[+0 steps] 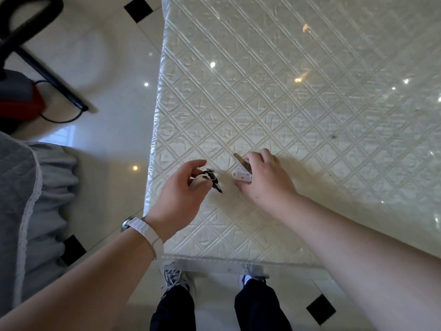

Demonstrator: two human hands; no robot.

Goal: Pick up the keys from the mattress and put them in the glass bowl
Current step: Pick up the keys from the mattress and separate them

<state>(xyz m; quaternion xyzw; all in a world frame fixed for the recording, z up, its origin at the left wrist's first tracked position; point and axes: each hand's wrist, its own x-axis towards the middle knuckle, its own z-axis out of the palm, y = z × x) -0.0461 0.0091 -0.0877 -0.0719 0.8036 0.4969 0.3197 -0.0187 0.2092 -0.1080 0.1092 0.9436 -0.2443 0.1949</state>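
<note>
A quilted white mattress (298,96) wrapped in clear plastic fills the right and middle of the head view. Near its front left corner, my left hand (181,197) is closed around a bunch of dark keys (214,182) with a pale fob, the key tips hanging out to the right. My right hand (265,180) pinches a brass key (239,159) with a white tag (242,176) just above the mattress surface. The two hands are a short gap apart. No glass bowl is in view.
A grey quilted bedspread (31,211) hangs at the left. A red and grey appliance (21,101) with a black wand (52,80) and cord lies on the glossy tiled floor (114,130). My shoes (176,278) stand at the mattress's front edge.
</note>
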